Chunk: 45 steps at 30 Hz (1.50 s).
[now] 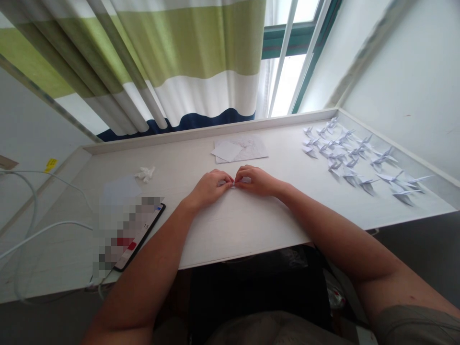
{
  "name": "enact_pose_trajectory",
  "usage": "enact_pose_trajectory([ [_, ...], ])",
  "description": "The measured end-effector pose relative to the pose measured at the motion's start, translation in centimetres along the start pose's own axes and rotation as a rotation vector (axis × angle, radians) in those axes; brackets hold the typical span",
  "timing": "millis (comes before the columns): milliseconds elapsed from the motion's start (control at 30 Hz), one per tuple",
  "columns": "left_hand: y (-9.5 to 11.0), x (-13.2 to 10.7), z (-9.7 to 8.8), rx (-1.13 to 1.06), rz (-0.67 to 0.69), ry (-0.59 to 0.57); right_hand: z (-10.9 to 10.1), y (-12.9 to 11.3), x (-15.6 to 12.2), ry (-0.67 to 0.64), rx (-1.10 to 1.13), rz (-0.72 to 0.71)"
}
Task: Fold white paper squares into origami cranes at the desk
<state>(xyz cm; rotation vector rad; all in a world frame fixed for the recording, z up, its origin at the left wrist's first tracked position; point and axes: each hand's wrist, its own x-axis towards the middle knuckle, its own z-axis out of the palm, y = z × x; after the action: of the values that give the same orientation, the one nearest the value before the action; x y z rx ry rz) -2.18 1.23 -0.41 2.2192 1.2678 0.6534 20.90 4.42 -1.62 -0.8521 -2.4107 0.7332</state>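
My left hand (pixel 214 186) and my right hand (pixel 257 180) meet over the middle of the white table (pixel 230 230). Between their fingertips is a small piece of white paper (pixel 233 185), pinched from both sides. Fingers cover most of it, so its folded shape cannot be made out. Just beyond the hands lie a blank white paper square (pixel 227 151) and, partly beneath it, a sheet with markings (pixel 253 147). Several folded white paper cranes (pixel 354 163) stand in loose rows at the right of the table.
A phone (pixel 140 237), partly blurred out, lies by my left forearm with white cables (pixel 46 235) near it. Beyond it are pale paper sheets (pixel 120 191) and a crumpled white tissue (pixel 145 174). A raised rim (pixel 212 128) edges the table's back, below a striped curtain (pixel 201 43).
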Motion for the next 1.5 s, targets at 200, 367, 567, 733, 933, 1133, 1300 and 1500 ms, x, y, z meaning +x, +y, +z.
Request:
enact_pose_trajectory([
  [200, -0.4, 0.1, 0.3, -0.061, -0.033, 0.018, 0.5, 0.0, 0.3, 0.031, 0.03, 0.075],
  [367, -0.7, 0.1, 0.6, -0.13, -0.102, 0.057, 0.8, -0.5, 0.7, 0.085, 0.036, 0.216],
  [567, -0.5, 0.2, 0.9, -0.203, -0.157, 0.109, 0.6, -0.9, 0.6, 0.085, 0.075, 0.273],
  [733, -0.2, 0.2, 0.9, -0.258, -0.187, 0.114, 0.4, -1.2, 0.5, 0.081, 0.107, 0.292],
  [933, 0.0, 0.3, 0.9, -0.321, -0.223, 0.103, 0.7, -1.1, 0.7, 0.108, 0.089, 0.332],
  [1133, 0.2, 0.3, 0.9, -0.403, -0.286, 0.101, 1.0, -0.5, 0.9, 0.136, 0.099, 0.379],
  [1300, 0.2, 0.4, 1.2, -0.458, -0.346, 0.12, 1.0, -0.7, 0.9, 0.127, 0.115, 0.427],
  [1500, 0.2, 0.4, 1.3, -0.453, -0.339, 0.13, 0.9, -0.8, 1.1, 0.119, 0.108, 0.457],
])
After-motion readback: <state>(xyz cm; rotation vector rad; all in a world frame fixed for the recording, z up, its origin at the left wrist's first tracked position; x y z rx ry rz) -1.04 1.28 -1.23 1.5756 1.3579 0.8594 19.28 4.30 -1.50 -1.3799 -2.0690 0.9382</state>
